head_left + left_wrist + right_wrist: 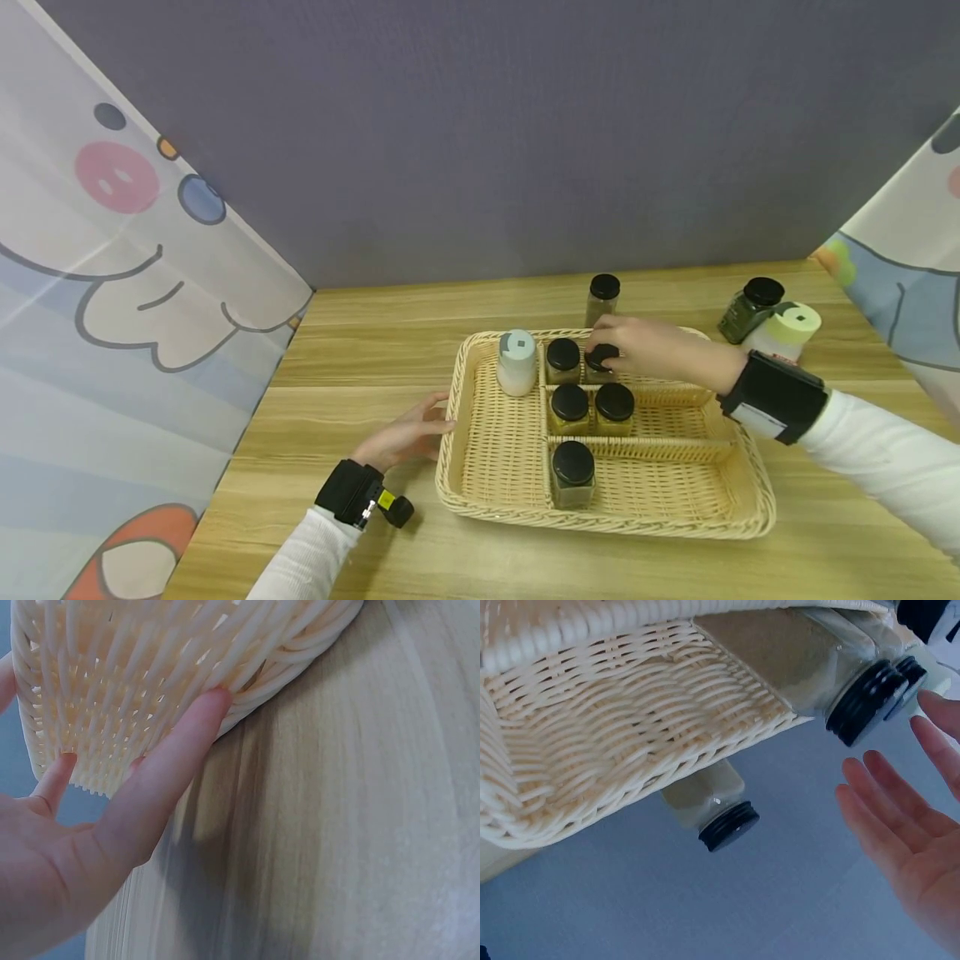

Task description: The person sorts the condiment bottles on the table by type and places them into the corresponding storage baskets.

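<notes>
A woven basket [498,475] with compartments lies on the table. My left hand [405,437] touches its left wall with extended fingers [172,769], the thumb apart from them. My right hand [647,343] is over the back compartment, beside a black-lidded jar [602,360]. In the right wrist view, its fingers are spread and stand clear of the jar lid [866,701]. Another black-lidded jar [563,360] stands left of that one. The middle compartment holds two jars [570,408], and the front one holds a single jar [573,475]. A white bottle [517,367] stands in the left compartment.
Behind the basket stands a slim black-lidded jar [602,298]. To the right, on the table [360,333], are a dark jar [738,317] and a white bottle with a yellowish cap [795,321], partly hidden by my right wrist. A grey wall [487,167] closes off the back.
</notes>
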`<state>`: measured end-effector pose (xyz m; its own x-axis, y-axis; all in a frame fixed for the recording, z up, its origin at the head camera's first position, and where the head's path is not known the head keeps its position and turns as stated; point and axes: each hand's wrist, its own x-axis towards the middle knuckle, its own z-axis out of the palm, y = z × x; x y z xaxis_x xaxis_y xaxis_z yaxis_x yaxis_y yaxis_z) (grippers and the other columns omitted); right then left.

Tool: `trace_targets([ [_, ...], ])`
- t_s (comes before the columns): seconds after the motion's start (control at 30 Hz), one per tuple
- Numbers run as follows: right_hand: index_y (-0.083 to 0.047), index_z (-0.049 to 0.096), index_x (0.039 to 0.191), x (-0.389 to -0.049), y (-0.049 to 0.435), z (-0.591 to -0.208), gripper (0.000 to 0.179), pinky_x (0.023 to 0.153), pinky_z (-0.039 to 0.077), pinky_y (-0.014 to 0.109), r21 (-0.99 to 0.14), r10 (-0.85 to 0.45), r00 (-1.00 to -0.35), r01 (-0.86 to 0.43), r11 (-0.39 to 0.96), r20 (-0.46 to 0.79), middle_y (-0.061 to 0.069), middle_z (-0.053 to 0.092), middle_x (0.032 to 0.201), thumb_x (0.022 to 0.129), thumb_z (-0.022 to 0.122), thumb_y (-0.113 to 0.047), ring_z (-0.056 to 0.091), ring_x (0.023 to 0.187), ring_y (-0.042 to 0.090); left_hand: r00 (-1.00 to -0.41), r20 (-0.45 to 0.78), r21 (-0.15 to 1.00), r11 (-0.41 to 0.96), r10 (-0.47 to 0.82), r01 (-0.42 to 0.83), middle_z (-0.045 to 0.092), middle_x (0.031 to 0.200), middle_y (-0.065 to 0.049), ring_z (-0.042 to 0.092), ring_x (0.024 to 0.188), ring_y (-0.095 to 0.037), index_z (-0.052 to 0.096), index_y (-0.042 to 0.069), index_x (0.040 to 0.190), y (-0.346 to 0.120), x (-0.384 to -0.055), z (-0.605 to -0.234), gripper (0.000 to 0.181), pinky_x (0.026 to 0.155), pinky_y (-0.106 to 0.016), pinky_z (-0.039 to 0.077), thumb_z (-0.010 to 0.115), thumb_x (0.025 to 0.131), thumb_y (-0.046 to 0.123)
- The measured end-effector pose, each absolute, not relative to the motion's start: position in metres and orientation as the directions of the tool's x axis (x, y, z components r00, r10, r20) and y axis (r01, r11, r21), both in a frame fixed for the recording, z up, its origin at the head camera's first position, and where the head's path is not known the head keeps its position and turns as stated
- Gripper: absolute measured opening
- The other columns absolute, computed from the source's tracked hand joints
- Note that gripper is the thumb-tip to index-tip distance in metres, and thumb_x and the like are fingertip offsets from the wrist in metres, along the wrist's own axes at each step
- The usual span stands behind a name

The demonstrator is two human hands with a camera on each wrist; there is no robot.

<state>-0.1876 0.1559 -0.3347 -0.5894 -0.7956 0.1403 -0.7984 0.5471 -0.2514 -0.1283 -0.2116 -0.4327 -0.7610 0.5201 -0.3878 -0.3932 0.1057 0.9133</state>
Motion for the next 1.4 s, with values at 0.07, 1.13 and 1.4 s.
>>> trace_targets([
  [0.07, -0.007, 0.061, 0.094, -0.188, 0.157, -0.333, 0.023, 0.063, 0.055, 0.035, -0.253, -0.788, -0.596, -0.794, 0.552, 0.151, 0.01, 0.056, 0.094, 0.072, 0.068, -0.007, 0.058, 0.076, 0.022, -0.762, -0.39, 0.914, 0.113, 0.516, -0.391, 0.036, 0.128, -0.026, 0.049, 0.103, -0.035, 0.022, 0.015, 0.133, -0.212, -0.128, -0.433, 0.059, 0.081, -0.054, 0.047, 0.055, 0.084, 0.013],
  [1.13, 0.0, 0.058, 0.102, -0.196, 0.21, -0.328, 0.028, 0.078, 0.05, 0.052, -0.285, -0.697, -0.703, -0.703, 0.652, 0.14, 0.021, 0.057, 0.104, 0.075, 0.063, -0.006, 0.055, 0.091, 0.036, -0.766, -0.385, 0.912, 0.085, 0.515, -0.401, 0.032, 0.131, -0.027, 0.047, 0.105, -0.037, 0.021, 0.015, 0.133, -0.211, -0.128, -0.433, 0.061, 0.083, -0.057, 0.046, 0.057, 0.083, 0.014],
  [1.4, -0.005, 0.058, 0.103, -0.198, 0.23, -0.326, 0.024, 0.071, 0.052, 0.049, -0.297, -0.641, -0.762, -0.636, 0.712, 0.095, 0.019, 0.057, 0.105, 0.079, 0.061, -0.008, 0.056, 0.088, 0.035, -0.763, -0.379, 0.915, 0.086, 0.523, -0.395, 0.031, 0.132, -0.027, 0.046, 0.107, -0.037, 0.022, 0.015, 0.133, -0.211, -0.128, -0.434, 0.06, 0.083, -0.057, 0.045, 0.056, 0.084, 0.013],
])
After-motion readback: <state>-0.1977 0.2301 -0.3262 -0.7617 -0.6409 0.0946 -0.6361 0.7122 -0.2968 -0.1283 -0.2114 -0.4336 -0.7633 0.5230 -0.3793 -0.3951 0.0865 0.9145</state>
